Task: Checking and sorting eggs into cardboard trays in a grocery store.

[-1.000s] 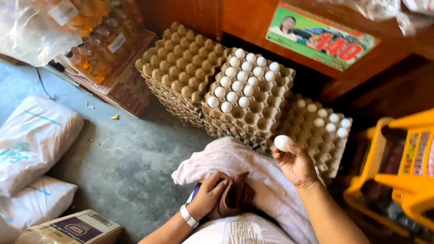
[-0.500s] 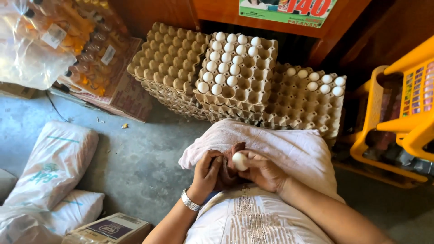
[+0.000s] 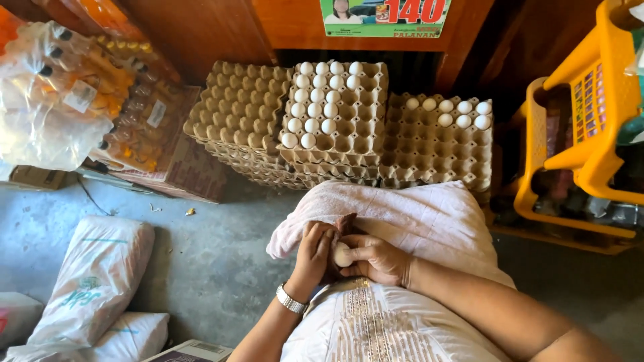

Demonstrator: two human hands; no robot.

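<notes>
My right hand holds a white egg over a pale pink towel that lies across my lap. My left hand, a silver watch at its wrist, presses a brown cloth against the egg. Both hands meet at the egg, close to my body. Ahead on the floor stand stacks of cardboard egg trays: the left stack has an empty top tray, the middle stack holds several white eggs, and the right stack has a few eggs along its far edge.
A yellow plastic rack stands at the right. Bottles in clear plastic wrap lie at the upper left, over a cardboard box. White sacks rest on the concrete floor at lower left. A wooden counter with a poster runs behind the trays.
My right hand brought the egg down from near the trays to my lap. My left hand closed on it with the brown cloth.
</notes>
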